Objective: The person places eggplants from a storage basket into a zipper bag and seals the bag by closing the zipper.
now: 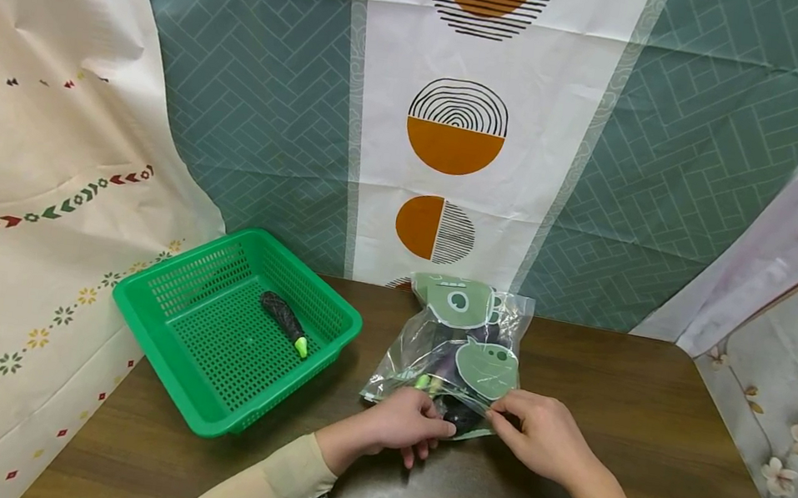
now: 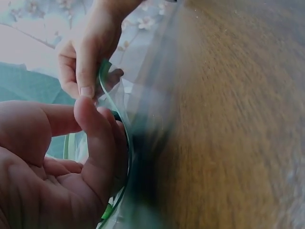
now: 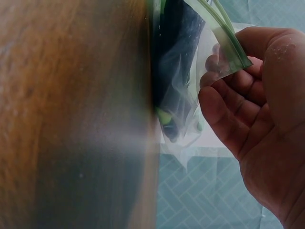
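Note:
A clear zip bag (image 1: 409,359) with green printed shapes lies flat, its mouth toward me. Dark, green-stemmed eggplants (image 3: 177,50) are inside; one dark rounded end (image 1: 460,415) shows at the mouth between my hands. My left hand (image 1: 402,422) holds the mouth's left part with bent fingers. In the left wrist view, the green zip strip (image 2: 125,125) runs behind those fingers, partly hiding the grip. At the mouth's right corner, my right hand (image 1: 544,436) pinches the plastic between thumb and fingers, as the green bag corner (image 3: 236,59) shows in the right wrist view.
A green plastic basket (image 1: 205,341) stands on the left of the brown wooden table (image 1: 620,413). One black eggplant (image 1: 283,321) with a green stem lies in it. A patterned curtain (image 1: 462,55) hangs behind the table, and patterned cloths hang at both sides.

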Tool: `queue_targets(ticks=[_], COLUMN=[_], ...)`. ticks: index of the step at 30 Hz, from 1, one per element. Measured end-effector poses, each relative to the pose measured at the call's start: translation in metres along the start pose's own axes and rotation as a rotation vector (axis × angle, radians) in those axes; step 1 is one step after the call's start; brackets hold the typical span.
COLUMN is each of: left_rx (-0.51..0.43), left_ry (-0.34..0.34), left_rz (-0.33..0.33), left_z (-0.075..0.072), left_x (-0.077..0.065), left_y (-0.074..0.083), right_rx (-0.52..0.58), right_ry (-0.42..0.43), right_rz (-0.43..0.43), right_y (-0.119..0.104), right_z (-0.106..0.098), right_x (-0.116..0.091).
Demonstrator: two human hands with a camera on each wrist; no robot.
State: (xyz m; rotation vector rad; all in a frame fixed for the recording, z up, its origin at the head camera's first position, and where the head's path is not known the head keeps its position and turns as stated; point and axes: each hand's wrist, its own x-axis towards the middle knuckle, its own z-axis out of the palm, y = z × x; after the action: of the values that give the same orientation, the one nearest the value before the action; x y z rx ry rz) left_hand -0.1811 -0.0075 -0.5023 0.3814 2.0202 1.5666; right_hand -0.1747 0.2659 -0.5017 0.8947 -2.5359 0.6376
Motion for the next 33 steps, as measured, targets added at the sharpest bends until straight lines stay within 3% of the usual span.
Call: queue_targets(ticks=[7, 16, 25, 33], left_rx=[-0.220, -0.348, -0.353, -0.234], left_ry=[-0.074, -0.150, -0.166, -0.161], left_rz=[-0.030, -0.044, -0.046, -0.028], left_z=[-0.001, -0.002, -0.003, -0.001], left_x=[0.007, 0.008, 0.011, 0.012], left_y=[-0.004, -0.002, -0.005, -0.006], right_rx=[0.005, 0.008, 0.011, 0.023], right_ry=[-0.011, -0.012, -0.005, -0.007], right_rz=[0.014, 0.017, 0.003, 0.012], right_y=[-0.001, 0.000, 0.002, 0.001], right_z=[0.000, -0.001, 0.001, 0.001], right_x=[0.000, 0.001, 0.001, 0.000])
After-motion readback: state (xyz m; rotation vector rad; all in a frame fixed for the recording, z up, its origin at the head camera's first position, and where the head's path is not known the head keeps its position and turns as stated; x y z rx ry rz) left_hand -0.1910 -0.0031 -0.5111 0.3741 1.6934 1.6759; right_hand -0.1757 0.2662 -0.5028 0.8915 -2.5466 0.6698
